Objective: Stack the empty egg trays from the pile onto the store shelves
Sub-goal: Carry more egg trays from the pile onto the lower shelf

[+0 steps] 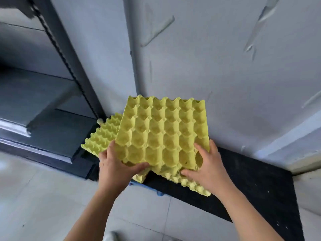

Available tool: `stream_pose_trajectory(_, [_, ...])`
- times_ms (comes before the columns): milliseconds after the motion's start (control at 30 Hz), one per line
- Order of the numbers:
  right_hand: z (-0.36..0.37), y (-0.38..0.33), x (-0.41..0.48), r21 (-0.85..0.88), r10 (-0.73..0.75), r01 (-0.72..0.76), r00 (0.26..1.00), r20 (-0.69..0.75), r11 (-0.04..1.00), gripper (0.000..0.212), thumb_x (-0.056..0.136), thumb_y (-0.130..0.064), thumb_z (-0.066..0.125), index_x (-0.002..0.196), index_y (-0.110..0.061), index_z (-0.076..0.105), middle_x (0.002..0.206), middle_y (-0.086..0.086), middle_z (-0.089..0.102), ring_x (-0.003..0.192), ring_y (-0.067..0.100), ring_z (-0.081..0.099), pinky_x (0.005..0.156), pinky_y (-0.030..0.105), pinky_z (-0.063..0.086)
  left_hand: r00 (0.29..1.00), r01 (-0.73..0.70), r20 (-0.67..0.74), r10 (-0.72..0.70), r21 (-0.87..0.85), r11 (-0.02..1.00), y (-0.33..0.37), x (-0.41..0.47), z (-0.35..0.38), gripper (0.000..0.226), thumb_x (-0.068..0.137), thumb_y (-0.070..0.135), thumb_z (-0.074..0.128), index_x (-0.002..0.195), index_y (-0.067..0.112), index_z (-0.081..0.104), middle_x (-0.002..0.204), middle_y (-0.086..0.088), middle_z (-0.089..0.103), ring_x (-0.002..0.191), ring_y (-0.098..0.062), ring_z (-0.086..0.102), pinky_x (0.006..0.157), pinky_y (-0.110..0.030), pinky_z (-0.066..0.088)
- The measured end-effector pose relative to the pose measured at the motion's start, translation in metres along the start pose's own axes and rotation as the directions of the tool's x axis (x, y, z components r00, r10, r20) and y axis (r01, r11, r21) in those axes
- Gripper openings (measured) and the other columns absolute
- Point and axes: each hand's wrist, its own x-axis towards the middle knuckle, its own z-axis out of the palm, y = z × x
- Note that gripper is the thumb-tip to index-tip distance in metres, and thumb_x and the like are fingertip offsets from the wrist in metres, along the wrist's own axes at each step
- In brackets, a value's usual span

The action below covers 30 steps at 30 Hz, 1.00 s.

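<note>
Item: left hand [114, 165] and right hand [207, 165], apart, each gripping a near corner of the top yellow egg tray [161, 133], tilted above the pile [102, 136] on the black mat [251, 180]; probably light, stiff, crushable pulp, best held by its edges; shelves [40, 94] beyond, left.

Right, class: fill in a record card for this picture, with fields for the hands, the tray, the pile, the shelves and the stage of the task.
left hand: grips near left corner of tray
right hand: grips tray's near right corner
tray: yellow, empty, tilted, held over pile
pile: yellow trays, skewed, on black mat by wall
shelves: dark, to the left, no trays seen on them
stage: tray in hand, not yet shelved
</note>
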Motion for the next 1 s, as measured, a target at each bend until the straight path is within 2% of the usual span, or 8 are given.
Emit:
stream_pose_trajectory(67, [0.016, -0.042, 0.007, -0.019, -0.049, 0.050, 0.998, 0.033, 0.999, 0.103, 0.062, -0.055, 0.081, 0.147, -0.028, 0.030, 0.159, 0.003, 0.000, 0.146, 0.022, 0.007, 0.117, 0.039, 0.015, 0.998, 0.007, -0.067, -0.010, -0.046, 0.999, -0.020, 0.004, -0.042, 0.142, 0.025, 0.076, 0.075, 0.149, 0.034, 0.019, 0.134, -0.001, 0.030, 0.127, -0.025, 0.040, 0.105, -0.042, 0.039])
stream_pose_trajectory(167, [0.047, -0.110, 0.015, -0.042, -0.125, 0.128, 0.990, 0.068, 0.991, 0.102, 0.063, -0.055, 0.081, 0.148, -0.030, 0.029, 0.159, 0.006, -0.003, 0.147, 0.022, 0.002, 0.116, 0.036, 0.011, 0.986, -0.025, -0.168, 0.008, -0.098, 0.995, -0.053, 0.011, -0.107, 0.131, 0.025, 0.077, 0.074, 0.141, 0.041, 0.025, 0.121, 0.006, 0.030, 0.123, -0.022, 0.040, 0.102, -0.036, 0.038])
stream_pose_trajectory(333, [0.115, -0.228, 0.022, -0.052, -0.223, 0.230, 0.967, 0.121, 0.972, 0.104, 0.062, -0.059, 0.078, 0.148, -0.033, 0.026, 0.159, 0.003, -0.007, 0.147, 0.027, 0.003, 0.115, 0.042, 0.013, 0.968, -0.068, -0.249, 0.040, -0.107, 0.992, -0.113, 0.027, -0.231, 0.126, 0.029, 0.078, 0.075, 0.140, 0.042, 0.026, 0.119, 0.007, 0.030, 0.123, -0.020, 0.040, 0.105, -0.037, 0.038])
stream_pose_trajectory(433, [0.159, -0.297, 0.024, -0.021, -0.287, 0.293, 0.947, 0.147, 0.956, 0.102, 0.062, -0.060, 0.077, 0.147, -0.033, 0.028, 0.159, 0.002, -0.007, 0.147, 0.027, 0.001, 0.114, 0.046, 0.019, 0.960, -0.076, -0.278, 0.040, -0.121, 0.990, -0.150, 0.036, -0.304, 0.116, 0.028, 0.076, 0.078, 0.130, 0.053, 0.026, 0.111, 0.016, 0.032, 0.116, -0.015, 0.041, 0.098, -0.032, 0.040])
stream_pose_trajectory(567, [0.212, -0.379, 0.030, 0.007, -0.350, 0.356, 0.916, 0.194, 0.935, 0.101, 0.064, -0.058, 0.078, 0.148, -0.032, 0.028, 0.159, 0.004, -0.006, 0.147, 0.025, -0.001, 0.115, 0.042, 0.015, 0.926, -0.085, -0.376, 0.023, -0.149, 0.985, -0.195, 0.049, -0.384, 0.117, 0.022, 0.082, 0.075, 0.125, 0.060, 0.025, 0.107, 0.029, 0.027, 0.112, -0.012, 0.042, 0.091, -0.026, 0.037])
stream_pose_trajectory(700, [0.258, -0.451, 0.046, 0.023, -0.421, 0.427, 0.880, 0.220, 0.904, 0.100, 0.064, -0.057, 0.078, 0.147, -0.029, 0.030, 0.159, 0.005, -0.001, 0.146, 0.027, 0.008, 0.114, 0.039, 0.019, 0.882, -0.075, -0.471, 0.000, -0.141, 0.987, -0.238, 0.070, -0.445, 0.120, 0.026, 0.078, 0.079, 0.133, 0.049, 0.033, 0.108, 0.029, 0.029, 0.108, -0.009, 0.043, 0.093, -0.026, 0.038])
stream_pose_trajectory(900, [0.322, -0.543, 0.089, 0.054, -0.496, 0.498, 0.836, 0.233, 0.865, 0.099, 0.066, -0.056, 0.078, 0.147, -0.026, 0.031, 0.158, 0.005, 0.002, 0.145, 0.025, 0.010, 0.115, 0.036, 0.018, 0.837, -0.050, -0.545, -0.050, -0.168, 0.985, -0.285, 0.129, -0.520, 0.106, 0.045, 0.045, 0.094, 0.135, 0.037, 0.039, 0.111, 0.016, 0.036, 0.095, 0.012, 0.039, 0.089, -0.023, 0.036])
stream_pose_trajectory(1000, [0.348, -0.585, 0.118, 0.084, -0.519, 0.515, 0.823, 0.229, 0.853, 0.098, 0.066, -0.055, 0.078, 0.147, -0.026, 0.031, 0.157, 0.002, 0.004, 0.144, 0.025, 0.013, 0.114, 0.037, 0.021, 0.812, -0.050, -0.582, -0.047, -0.150, 0.987, -0.298, 0.169, -0.553, 0.103, 0.050, 0.041, 0.094, 0.135, 0.026, 0.039, 0.118, 0.012, 0.037, 0.098, 0.003, 0.038, 0.090, -0.025, 0.035])
